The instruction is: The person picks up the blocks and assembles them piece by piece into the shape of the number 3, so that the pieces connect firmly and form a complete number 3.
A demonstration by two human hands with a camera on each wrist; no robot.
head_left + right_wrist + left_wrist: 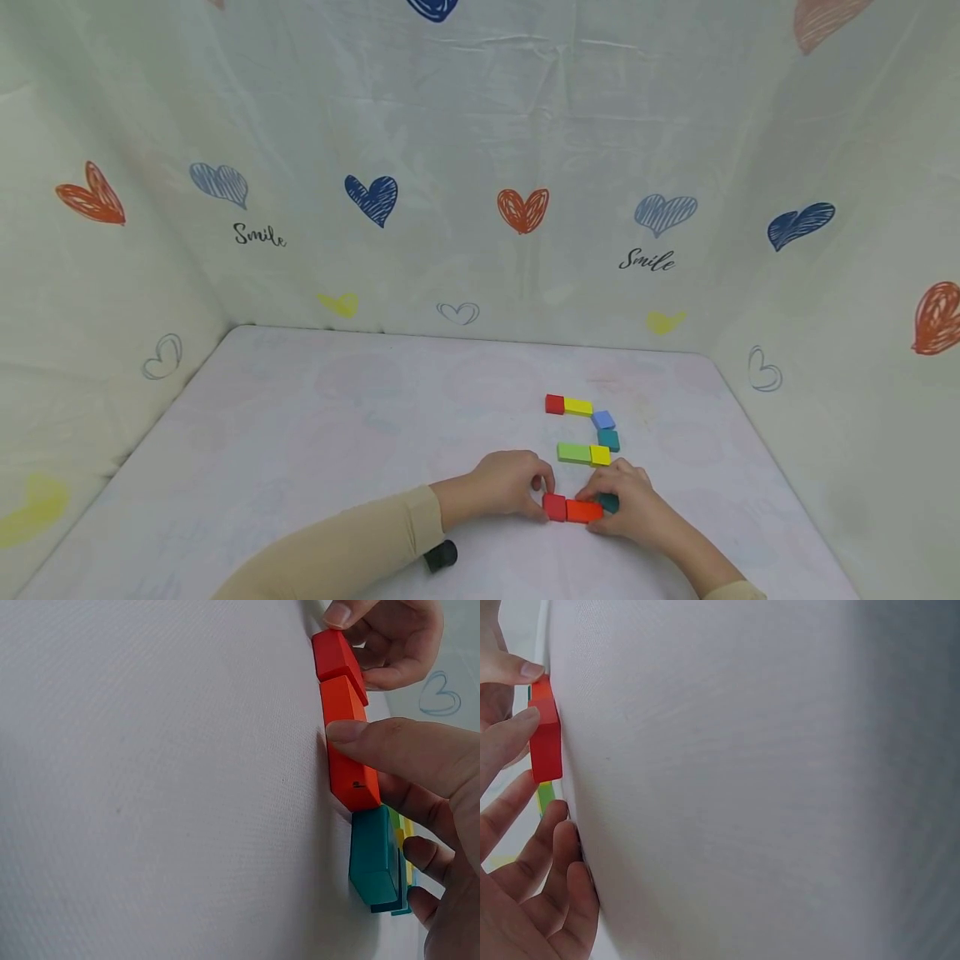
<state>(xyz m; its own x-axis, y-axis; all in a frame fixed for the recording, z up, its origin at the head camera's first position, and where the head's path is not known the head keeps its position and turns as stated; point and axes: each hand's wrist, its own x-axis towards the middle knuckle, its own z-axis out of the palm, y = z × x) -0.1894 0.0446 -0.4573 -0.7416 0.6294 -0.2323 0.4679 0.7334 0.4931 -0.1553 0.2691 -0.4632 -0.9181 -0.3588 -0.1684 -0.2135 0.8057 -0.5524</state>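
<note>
My left hand (510, 485) pinches a small red block (554, 507) between thumb and finger, its other fingers spread loosely in the left wrist view. Right beside it, a longer orange-red block (584, 511) lies in line, with my right hand (633, 507) gripping it, thumb on the near side (351, 776). A teal block (373, 851) stands at the right end of this row, partly behind the right hand in the head view. Farther back lie a light green block (573, 452) and a yellow block (600, 455), end to end.
Behind them, a red block (554, 404), a longer yellow block (578, 407), a blue block (603, 420) and a teal block (608, 440) form a curve. A black cylindrical object (440, 556) lies by the left sleeve. Heart-printed cloth (457, 267) surrounds the white table (337, 408).
</note>
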